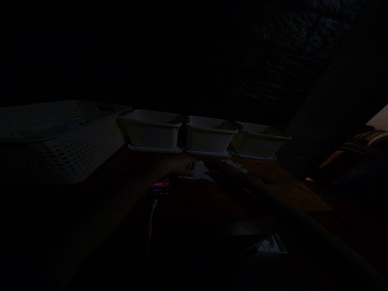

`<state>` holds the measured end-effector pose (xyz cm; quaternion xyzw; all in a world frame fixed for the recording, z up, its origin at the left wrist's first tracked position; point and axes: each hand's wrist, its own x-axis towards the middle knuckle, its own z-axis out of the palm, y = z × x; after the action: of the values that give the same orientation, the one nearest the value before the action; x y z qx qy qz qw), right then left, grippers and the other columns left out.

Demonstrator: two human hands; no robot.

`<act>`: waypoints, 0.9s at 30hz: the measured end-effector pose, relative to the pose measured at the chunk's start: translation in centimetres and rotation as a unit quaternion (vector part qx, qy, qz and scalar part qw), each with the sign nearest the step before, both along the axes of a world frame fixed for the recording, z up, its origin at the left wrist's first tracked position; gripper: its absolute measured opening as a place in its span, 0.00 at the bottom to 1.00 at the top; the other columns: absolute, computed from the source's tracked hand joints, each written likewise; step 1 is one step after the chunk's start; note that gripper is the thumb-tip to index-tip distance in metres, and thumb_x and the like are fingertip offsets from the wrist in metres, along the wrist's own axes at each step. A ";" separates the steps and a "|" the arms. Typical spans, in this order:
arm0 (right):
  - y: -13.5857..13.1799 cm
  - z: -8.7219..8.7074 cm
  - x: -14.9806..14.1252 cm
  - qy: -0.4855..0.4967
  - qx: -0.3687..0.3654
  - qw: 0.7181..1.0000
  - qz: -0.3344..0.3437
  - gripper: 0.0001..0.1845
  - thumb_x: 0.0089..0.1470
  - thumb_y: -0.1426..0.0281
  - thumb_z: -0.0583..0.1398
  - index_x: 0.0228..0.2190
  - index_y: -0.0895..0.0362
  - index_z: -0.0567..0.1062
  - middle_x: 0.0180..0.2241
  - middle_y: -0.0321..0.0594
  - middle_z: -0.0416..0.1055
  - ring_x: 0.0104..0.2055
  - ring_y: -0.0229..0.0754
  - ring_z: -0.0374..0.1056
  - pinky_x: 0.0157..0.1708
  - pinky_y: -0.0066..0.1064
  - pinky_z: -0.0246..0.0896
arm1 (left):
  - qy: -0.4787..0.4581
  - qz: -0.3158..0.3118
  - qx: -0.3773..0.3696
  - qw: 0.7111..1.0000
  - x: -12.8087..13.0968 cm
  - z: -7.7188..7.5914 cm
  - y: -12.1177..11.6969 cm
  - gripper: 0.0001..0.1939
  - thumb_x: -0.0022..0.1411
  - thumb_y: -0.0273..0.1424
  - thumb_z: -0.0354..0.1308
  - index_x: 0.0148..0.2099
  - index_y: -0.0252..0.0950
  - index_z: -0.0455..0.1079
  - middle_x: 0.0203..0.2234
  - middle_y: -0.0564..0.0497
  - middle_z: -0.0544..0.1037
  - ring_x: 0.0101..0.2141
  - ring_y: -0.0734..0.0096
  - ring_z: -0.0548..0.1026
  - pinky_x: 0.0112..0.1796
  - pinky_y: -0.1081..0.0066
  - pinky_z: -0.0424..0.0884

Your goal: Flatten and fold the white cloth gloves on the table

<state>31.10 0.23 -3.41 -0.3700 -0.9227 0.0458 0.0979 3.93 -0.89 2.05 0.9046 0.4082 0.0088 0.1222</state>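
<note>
The scene is very dark. A pale knitted glove (200,169) lies flat on the brown wooden table (291,194), its finger ends pointing right. My left hand (178,163) is at the glove's left end, with its fingers curled down at the edge; whether they pinch the fabric is too dark to see. Across the glove's middle and right part rests my right hand (222,171), fingers stretched out flat and covering some of it. Just below my left hand is a phone (160,186) with a lit screen, partly hidden by the wrist.
Three pale plastic tubs (151,129) stand in a row behind the hands, on light lids or trays. A large perforated basket (69,149) is at the left. A white cable (153,208) runs from the phone. An open box (271,244) with pale contents sits lower right. A person's arm (332,157) shows far right.
</note>
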 end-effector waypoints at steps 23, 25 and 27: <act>1.2 2.7 1.0 0.076 -0.059 0.994 -0.043 0.26 0.62 0.64 0.57 0.60 0.57 0.68 0.57 0.50 0.69 0.55 0.49 0.70 0.53 0.43 0.67 | -0.009 -0.004 0.008 1.000 -0.2 -0.2 0.0 0.11 0.62 0.35 0.62 0.44 0.35 0.72 0.37 0.49 0.77 0.36 0.68 0.74 0.34 0.74 0.64; 1.7 3.2 -1.3 0.060 -0.064 0.996 -0.024 0.26 0.61 0.65 0.59 0.60 0.57 0.68 0.58 0.51 0.68 0.55 0.49 0.69 0.55 0.43 0.66 | -0.010 -0.002 0.005 1.000 -0.2 -0.2 0.0 0.12 0.62 0.35 0.62 0.45 0.35 0.72 0.38 0.49 0.77 0.37 0.67 0.74 0.34 0.72 0.65; 2.2 3.4 -3.1 0.066 -0.072 0.995 0.009 0.24 0.63 0.65 0.58 0.58 0.55 0.70 0.58 0.49 0.68 0.56 0.47 0.69 0.56 0.41 0.65 | -0.009 0.004 0.006 1.000 -0.3 -0.1 -0.2 0.12 0.62 0.35 0.62 0.45 0.36 0.72 0.39 0.49 0.77 0.37 0.67 0.74 0.34 0.72 0.65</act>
<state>28.04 2.48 0.03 -0.3641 -0.9118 0.1370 0.1316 3.67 -1.07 1.98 0.9036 0.4106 0.0202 0.1206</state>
